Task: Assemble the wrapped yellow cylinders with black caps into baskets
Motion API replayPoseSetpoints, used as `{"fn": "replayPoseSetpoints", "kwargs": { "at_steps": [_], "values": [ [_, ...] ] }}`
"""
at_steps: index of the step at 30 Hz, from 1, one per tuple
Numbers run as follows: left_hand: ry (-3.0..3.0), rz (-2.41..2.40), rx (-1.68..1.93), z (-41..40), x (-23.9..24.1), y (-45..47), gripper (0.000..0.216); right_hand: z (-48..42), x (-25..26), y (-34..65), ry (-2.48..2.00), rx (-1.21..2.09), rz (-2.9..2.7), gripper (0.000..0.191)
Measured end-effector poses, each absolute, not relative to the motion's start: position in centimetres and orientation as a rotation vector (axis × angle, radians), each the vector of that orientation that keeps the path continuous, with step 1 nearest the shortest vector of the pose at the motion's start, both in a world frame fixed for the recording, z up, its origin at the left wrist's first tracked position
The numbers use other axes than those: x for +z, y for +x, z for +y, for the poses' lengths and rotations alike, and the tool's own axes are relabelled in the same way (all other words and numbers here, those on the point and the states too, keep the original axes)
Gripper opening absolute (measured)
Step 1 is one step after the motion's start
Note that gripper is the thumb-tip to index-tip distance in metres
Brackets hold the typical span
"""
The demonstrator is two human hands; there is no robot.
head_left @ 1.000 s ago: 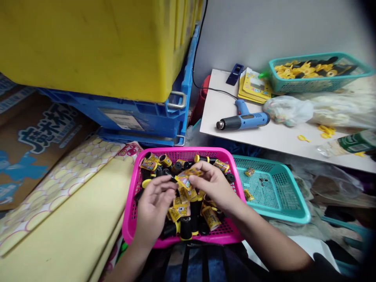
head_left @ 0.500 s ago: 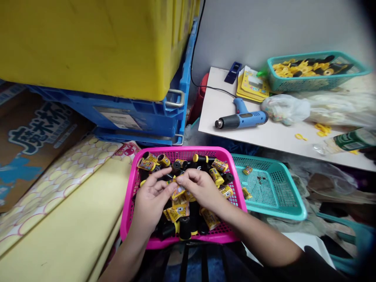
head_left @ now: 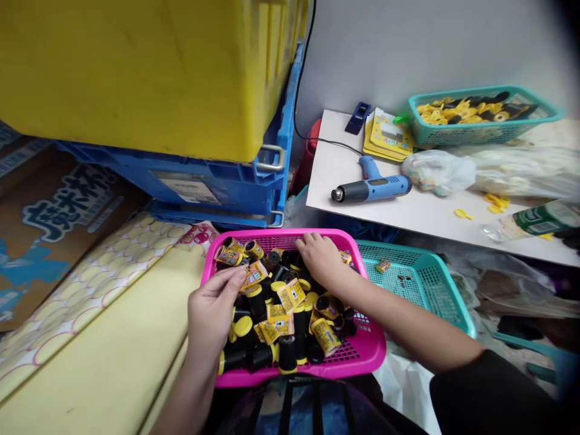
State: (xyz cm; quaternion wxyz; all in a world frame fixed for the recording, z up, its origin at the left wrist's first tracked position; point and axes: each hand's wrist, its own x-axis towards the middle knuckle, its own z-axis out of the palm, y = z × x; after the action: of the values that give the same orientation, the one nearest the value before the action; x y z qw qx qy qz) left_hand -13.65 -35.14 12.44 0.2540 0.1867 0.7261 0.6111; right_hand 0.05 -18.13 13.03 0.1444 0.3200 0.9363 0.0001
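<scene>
A pink basket (head_left: 378, 356) in front of me holds many small black bottles (head_left: 286, 353) with yellow caps, along with loose yellow printed sleeves (head_left: 291, 294). My left hand (head_left: 215, 308), at the basket's left side, pinches one flat printed sleeve (head_left: 254, 275) between thumb and fingers. Over the back of the basket, my right hand (head_left: 322, 260) has its fingers curled down on a black bottle (head_left: 296, 261); its thumb and fingertips are partly hidden. Some bottles, such as one near the front right (head_left: 325, 337), wear a printed sleeve.
A teal basket (head_left: 469, 320) with a few small pieces stands to the right. On the white table (head_left: 326, 169) lie a blue heat gun (head_left: 376, 188), yellow cards (head_left: 387, 136), plastic bags (head_left: 439, 171) and another filled teal basket (head_left: 480, 134). Stacked crates (head_left: 212, 187) rise at the left.
My hands were together over the basket, fingering a small printed sleeve. Now they are apart: the left has moved slightly left with a sleeve, the right has reached to the back among the bottles.
</scene>
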Motion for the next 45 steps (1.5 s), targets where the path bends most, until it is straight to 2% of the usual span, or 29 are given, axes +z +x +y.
{"fn": "replayPoseSetpoints", "kwargs": {
  "at_steps": [8,12,14,17,18,20,25,34,37,41,45],
  "values": [
    [0.430,1.756,1.749,-35.8,11.1,-14.0,0.032,-17.8,12.2,0.6,0.957,-0.084,2.722,0.036],
    [0.495,1.777,1.768,-36.0,11.2,-13.9,0.028,-17.5,13.0,1.0,1.046,-0.217,2.803,0.023],
    [0.543,1.825,1.758,-35.9,11.4,-13.9,0.024,-17.4,14.2,1.6,1.163,-0.676,2.944,0.022],
    [0.638,1.853,1.733,-35.6,11.9,-13.7,0.019,-18.0,16.0,2.4,1.038,-1.964,2.743,0.035],
    [0.673,1.865,1.727,-35.5,12.1,-13.6,0.018,-18.3,16.4,2.5,0.916,-2.264,2.566,0.037],
    [0.735,1.899,1.712,-35.3,12.4,-13.4,0.016,-19.0,16.7,2.5,0.773,-2.561,2.304,0.038],
    [0.748,1.925,1.721,-35.2,13.2,-12.9,0.016,-19.9,16.0,1.9,0.754,-2.616,2.157,0.032],
    [0.865,1.949,1.635,-35.1,13.4,-13.0,0.011,-19.6,15.5,2.1,0.779,-2.403,2.229,0.030],
    [0.747,1.864,1.577,-34.9,13.6,-12.8,0.018,-20.0,14.9,1.8,0.826,-2.371,2.283,0.033],
    [0.516,1.631,1.590,-34.9,13.4,-12.2,0.031,-21.0,13.8,1.2,0.854,-2.495,2.212,0.046],
    [0.407,1.498,1.616,-35.1,12.9,-11.7,0.036,-21.8,13.1,0.8,0.773,-2.640,2.073,0.039]
  ]
}}
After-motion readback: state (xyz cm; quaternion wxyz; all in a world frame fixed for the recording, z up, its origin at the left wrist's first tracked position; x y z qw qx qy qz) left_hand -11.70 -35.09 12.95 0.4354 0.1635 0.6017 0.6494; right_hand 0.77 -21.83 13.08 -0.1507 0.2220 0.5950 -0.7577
